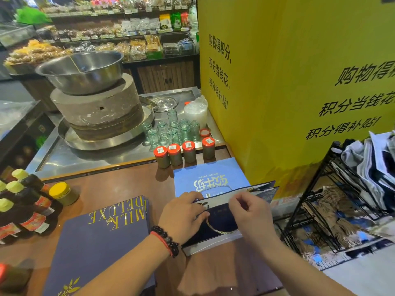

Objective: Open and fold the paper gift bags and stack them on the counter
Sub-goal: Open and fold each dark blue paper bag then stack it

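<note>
Seen from the head camera, a person at a brown shop desk works a dark navy paper gift bag held at the near right edge of the desk, its mouth partly parted and a gold cord handle hanging against its side. The left hand, a beaded bracelet on its wrist, grips the bag's top rim with fingers curled over the edge; the right hand pinches the same rim just beside it, thumb and fingers pressed together on the paper. Just behind the bag lies a flat light-blue gift bag, and to the near left a stack of flattened navy bags printed "MILK DELUXE". Four red-capped jars stand in a row farther back, with clear glass jars and a stone mill topped by a steel basin beyond. Dark sauce bottles crowd the left edge; a black wire rack of bags stands at right.
</note>
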